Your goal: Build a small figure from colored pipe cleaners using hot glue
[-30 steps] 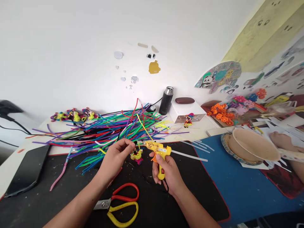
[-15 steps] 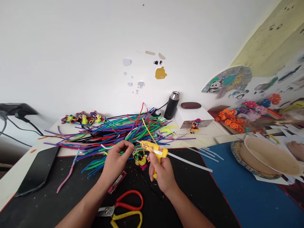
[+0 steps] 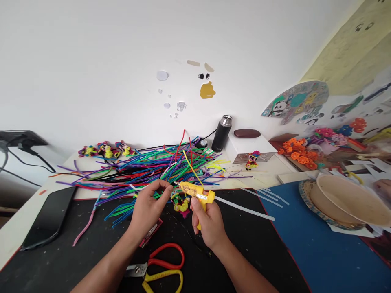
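My right hand (image 3: 208,221) is closed round the handle of a yellow hot glue gun (image 3: 192,189), its nozzle pointing left. A long translucent glue stick (image 3: 244,207) sticks out of the gun's back. Just left of the nozzle, my left hand (image 3: 152,203) has thumb and forefinger brought together in a pinch; whatever they hold is too small to make out. Below the gun, a colourful pipe-cleaner figure (image 3: 181,204) lies on the black mat (image 3: 244,248). Behind both hands spreads a heap of coloured pipe cleaners (image 3: 146,165).
Scissors (image 3: 165,260) with red and yellow handles lie near the front. A phone (image 3: 49,217) is at left, a black flask (image 3: 222,133) and white box (image 3: 252,148) at the back. Bowls (image 3: 351,199) stand right, beside another person's hand (image 3: 383,185). Spare glue sticks (image 3: 267,196) lie on the mats.
The view has shifted slightly. My hands keep nearly the same pose, and the glue gun's nozzle sits a little closer to my left fingertips.
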A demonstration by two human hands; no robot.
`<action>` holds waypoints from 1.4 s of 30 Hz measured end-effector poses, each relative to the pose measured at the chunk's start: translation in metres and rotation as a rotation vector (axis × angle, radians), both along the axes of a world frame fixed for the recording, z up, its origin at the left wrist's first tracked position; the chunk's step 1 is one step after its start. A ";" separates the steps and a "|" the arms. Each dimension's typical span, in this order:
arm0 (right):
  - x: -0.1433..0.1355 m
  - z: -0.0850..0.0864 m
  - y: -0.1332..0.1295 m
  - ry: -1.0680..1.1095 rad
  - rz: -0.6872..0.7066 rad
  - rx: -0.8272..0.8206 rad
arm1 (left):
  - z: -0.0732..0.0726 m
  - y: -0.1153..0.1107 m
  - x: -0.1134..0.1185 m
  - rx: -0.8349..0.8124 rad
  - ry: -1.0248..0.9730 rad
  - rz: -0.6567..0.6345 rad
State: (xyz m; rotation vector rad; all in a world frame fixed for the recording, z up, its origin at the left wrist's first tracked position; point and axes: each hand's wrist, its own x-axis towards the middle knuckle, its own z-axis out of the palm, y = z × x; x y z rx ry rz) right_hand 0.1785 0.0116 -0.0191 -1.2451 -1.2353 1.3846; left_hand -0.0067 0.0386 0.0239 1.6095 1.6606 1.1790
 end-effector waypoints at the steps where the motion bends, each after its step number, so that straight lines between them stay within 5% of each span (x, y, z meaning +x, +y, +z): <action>1: 0.000 -0.001 0.000 -0.005 0.000 0.002 | 0.000 0.000 0.000 0.004 0.009 0.001; 42: 0.000 0.006 -0.003 -0.063 -0.004 -0.018 | -0.008 0.001 -0.003 0.051 0.020 0.010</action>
